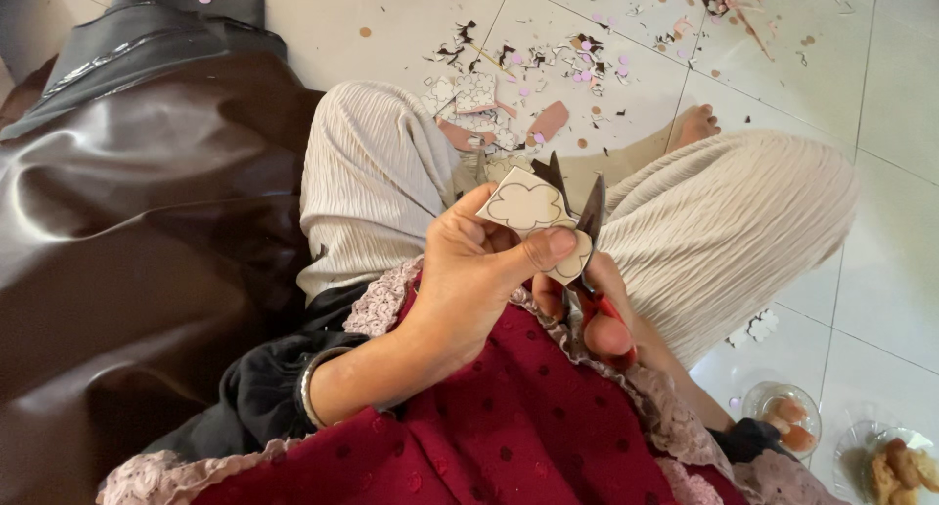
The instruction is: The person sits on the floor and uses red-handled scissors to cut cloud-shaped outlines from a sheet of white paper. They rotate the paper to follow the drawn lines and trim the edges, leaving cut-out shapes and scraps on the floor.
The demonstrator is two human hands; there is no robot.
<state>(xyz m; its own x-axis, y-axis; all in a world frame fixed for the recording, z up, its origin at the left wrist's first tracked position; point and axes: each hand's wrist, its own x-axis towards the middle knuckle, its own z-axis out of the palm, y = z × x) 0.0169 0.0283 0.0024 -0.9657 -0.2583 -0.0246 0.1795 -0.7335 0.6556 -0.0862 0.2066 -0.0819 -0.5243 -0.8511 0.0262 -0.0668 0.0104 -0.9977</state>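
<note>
Scissors working round a flower outline on a scrap of card, held over the lap.

I see my left hand (479, 270) closed on a small piece of pale card (533, 212) printed with a flower outline, thumb pressed on its lower edge and fingers behind; it sits just above my knees in cream pleated trousers (381, 173). My right hand (606, 314) is wrapped through the handles of the scissors (587, 221), whose dark blades stand parted at the card's right edge. I judge the card light and thin, stiff enough to hold flat but easy to crease, so the grip belongs close to the cut line, clear of the blades. Paper offcuts (509, 94) litter the tiled floor (880, 94) beyond, a dark brown sheet (127, 231) lies at my left, and two small glass dishes (782, 417) stand at my right.
</note>
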